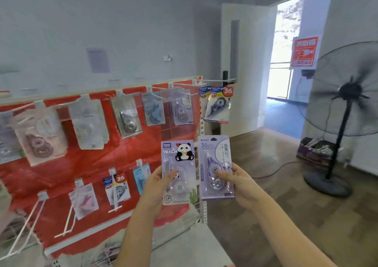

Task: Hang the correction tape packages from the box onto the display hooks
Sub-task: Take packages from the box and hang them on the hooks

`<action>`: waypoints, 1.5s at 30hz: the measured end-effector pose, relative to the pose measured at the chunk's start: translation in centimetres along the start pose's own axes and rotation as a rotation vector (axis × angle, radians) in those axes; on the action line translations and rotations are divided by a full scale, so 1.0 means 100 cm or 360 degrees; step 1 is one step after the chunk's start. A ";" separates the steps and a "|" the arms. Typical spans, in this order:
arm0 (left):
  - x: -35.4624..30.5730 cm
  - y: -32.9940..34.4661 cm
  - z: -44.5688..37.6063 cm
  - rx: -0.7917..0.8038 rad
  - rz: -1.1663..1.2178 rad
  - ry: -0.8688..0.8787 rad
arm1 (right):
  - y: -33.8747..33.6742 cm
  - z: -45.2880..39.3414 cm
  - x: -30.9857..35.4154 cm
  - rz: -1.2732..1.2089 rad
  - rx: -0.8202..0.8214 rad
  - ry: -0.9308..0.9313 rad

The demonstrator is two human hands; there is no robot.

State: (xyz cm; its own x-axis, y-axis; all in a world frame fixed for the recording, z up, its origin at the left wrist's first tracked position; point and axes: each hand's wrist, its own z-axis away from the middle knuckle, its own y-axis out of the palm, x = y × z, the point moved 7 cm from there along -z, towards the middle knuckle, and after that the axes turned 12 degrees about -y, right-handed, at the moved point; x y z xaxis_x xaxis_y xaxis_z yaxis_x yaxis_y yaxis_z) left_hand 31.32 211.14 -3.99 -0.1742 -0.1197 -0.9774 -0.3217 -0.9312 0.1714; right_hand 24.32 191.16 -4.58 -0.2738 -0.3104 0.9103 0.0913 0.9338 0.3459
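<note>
**Two packages held up before the rack**

A red-backed display rack (143,150) with white hooks (184,84) carries hung packages; a pedestal fan (345,111) stands on the wood floor by an open doorway. The left hand (157,182) grips a panda correction tape package (178,172); the right hand (237,182) grips a lilac correction tape package (216,166), both upright near the rack's right edge.
</note>
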 end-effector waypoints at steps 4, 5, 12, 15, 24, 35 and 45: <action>-0.007 0.022 -0.045 0.0033 0.0004 -0.0005 | -0.020 -0.038 0.012 0.0038 -0.0061 -0.0047; -0.009 0.025 -0.057 0.0044 0.0010 -0.0004 | -0.025 -0.050 0.014 0.0036 -0.0072 -0.0054; -0.028 0.028 -0.139 0.0029 -0.0008 0.0018 | -0.035 -0.134 0.028 0.0065 0.0010 -0.0149; -0.035 0.032 -0.162 0.0024 0.0038 0.0034 | -0.036 -0.162 0.026 0.0052 0.0061 -0.0133; -0.046 0.041 -0.186 -0.0176 0.0044 0.0109 | -0.038 -0.227 0.026 0.0011 0.0220 -0.0109; -0.053 0.033 -0.189 -0.0321 0.0122 0.0118 | -0.019 -0.269 0.042 -0.0041 0.0483 -0.0182; -0.049 0.018 -0.192 -0.0376 0.0129 0.0142 | -0.025 -0.267 0.029 0.0079 0.0539 -0.0159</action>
State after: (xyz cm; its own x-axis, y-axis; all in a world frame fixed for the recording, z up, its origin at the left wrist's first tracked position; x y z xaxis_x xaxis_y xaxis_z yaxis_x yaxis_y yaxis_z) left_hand 49.45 203.41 -1.23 -0.1043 -0.2171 -0.9706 -0.0821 -0.9707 0.2259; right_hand 48.89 183.14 3.30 -0.3711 -0.2601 0.8914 -0.2114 0.9584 0.1916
